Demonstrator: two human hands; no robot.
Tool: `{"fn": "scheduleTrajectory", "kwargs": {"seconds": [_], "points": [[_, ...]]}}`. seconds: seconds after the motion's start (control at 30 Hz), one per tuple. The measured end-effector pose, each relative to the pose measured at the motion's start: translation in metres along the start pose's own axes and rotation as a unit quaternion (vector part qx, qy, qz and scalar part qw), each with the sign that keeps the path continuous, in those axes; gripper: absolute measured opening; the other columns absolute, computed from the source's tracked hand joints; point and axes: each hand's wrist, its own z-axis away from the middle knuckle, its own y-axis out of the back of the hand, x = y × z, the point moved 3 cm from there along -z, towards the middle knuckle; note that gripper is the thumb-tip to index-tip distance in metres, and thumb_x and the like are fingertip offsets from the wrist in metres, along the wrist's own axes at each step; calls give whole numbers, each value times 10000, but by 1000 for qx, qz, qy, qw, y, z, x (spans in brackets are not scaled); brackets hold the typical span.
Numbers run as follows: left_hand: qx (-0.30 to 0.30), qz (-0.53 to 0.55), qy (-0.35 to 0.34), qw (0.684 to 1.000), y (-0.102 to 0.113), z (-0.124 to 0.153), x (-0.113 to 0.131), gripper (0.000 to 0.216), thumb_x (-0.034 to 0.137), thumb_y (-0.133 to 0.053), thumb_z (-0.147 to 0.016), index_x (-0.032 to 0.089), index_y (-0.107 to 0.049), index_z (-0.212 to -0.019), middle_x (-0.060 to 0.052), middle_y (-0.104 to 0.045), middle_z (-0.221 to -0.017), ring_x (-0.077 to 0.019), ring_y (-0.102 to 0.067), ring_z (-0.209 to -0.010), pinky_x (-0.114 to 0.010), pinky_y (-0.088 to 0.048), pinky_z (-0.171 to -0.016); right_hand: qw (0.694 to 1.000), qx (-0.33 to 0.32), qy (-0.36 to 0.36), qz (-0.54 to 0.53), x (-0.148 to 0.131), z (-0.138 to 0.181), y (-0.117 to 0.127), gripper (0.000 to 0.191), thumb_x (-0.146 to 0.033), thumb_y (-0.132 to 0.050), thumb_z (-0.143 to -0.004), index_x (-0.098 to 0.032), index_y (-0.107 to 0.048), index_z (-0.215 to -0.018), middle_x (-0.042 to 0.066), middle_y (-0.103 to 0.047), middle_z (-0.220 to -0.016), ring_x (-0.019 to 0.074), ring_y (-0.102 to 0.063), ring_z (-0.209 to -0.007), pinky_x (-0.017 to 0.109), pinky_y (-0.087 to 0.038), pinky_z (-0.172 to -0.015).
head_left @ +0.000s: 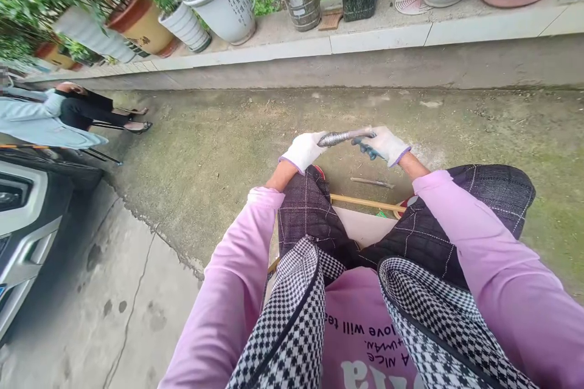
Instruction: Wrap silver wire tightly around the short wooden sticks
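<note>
My left hand (305, 151), in a white glove with a purple cuff, is closed round one end of a stick wound with silvery wire (336, 138). The stick lies nearly level in front of my knees, its bare tan end pointing right. At that bare end is my right hand (385, 144), gloved in white with blue-grey fingers. Its thumb meets the stick and the fingers curl below it, slightly blurred. On the ground beneath, a thin grey stick (371, 182) lies by itself.
Between my legs show a yellow wooden bar (367, 200) and a pale board (360, 225). Ahead runs a low tiled ledge (378, 38) bearing potted plants, including a white pot (228, 6). At left are a seated person (45, 112) and a parked vehicle (27, 219).
</note>
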Motion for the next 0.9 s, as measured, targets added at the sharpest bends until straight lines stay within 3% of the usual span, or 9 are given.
{"fn": "scheduleTrajectory", "kwargs": {"seconds": [0.07, 0.17, 0.3, 0.4, 0.5, 0.6, 0.77, 0.9], "points": [[20, 65, 31, 997, 1, -3, -8, 452, 292, -660, -1156, 169, -843, -1551, -126, -928, -1338, -257, -881, -1187, -276, -631, -1022, 1000, -13, 4, 23, -2, 4, -13, 174, -214, -732, -1052, -149, -894, -1048, 2, -690, -703, 123, -557, -555, 224, -477, -512], [2, 91, 81, 993, -3, -13, -16, 439, 296, -642, -1157, 129, -870, -1493, -131, -934, -1211, -249, -883, -1046, -277, -635, -920, 992, -45, 31, 110, -5, 12, -26, 176, -231, -718, -1070, -194, -877, -1003, 2, -739, -763, 131, -605, -617, 217, -489, -559], [-68, -25, 98, 993, -13, -27, -12, 402, 257, -690, -1112, 174, -914, -1435, -167, -929, -1277, -292, -887, -1179, -319, -649, -1038, 973, -84, 55, 208, -4, 20, -25, 224, -260, -694, -1091, -228, -883, -975, 9, -784, -808, 149, -654, -676, 233, -479, -618], [-116, -111, 51, 986, -23, -28, 1, 421, 233, -651, -1129, 203, -906, -1462, -188, -912, -1348, -328, -877, -1297, -363, -652, -1103, 970, -57, 69, 227, -1, 16, -7, 223, -260, -710, -1067, -231, -918, -993, 22, -804, -824, 172, -687, -718, 257, -489, -649], [-121, -146, -29, 981, -28, -23, 18, 474, 192, -571, -1157, 203, -869, -1526, -189, -904, -1358, -337, -872, -1333, -385, -646, -1127, 984, -12, 66, 166, 6, 6, 16, 194, -252, -749, -1024, -220, -938, -1002, 20, -794, -795, 176, -689, -721, 254, -499, -643], [-92, -121, -69, 986, -22, -17, 27, 506, 196, -569, -1169, 228, -822, -1606, -159, -893, -1445, -312, -862, -1364, -364, -634, -1163, 998, 25, 42, 40, 13, -3, 28, 96, -243, -840, -952, -181, -897, -906, 22, -774, -752, 157, -654, -661, 243, -491, -578], [-44, -46, -36, 997, -10, -18, 21, 464, 219, -621, -1174, 221, -833, -1587, -130, -890, -1506, -283, -848, -1406, -314, -605, -1211, 987, 14, 6, -162, 16, -9, 9, 288, -325, -1051, -843, -176, -805, -833, 41, -767, -709, 129, -605, -546, 246, -560, -490], [6, 17, 29, 999, -7, -20, 9, 458, 250, -661, -1174, 222, -834, -1598, -138, -903, -1484, -290, -857, -1397, -303, -613, -1172, 981, 3, -11, -193, 18, -7, -10, 198, -221, -1003, -897, -167, -820, -841, 31, -771, -705, 109, -638, -556, 210, -595, -539]]}}
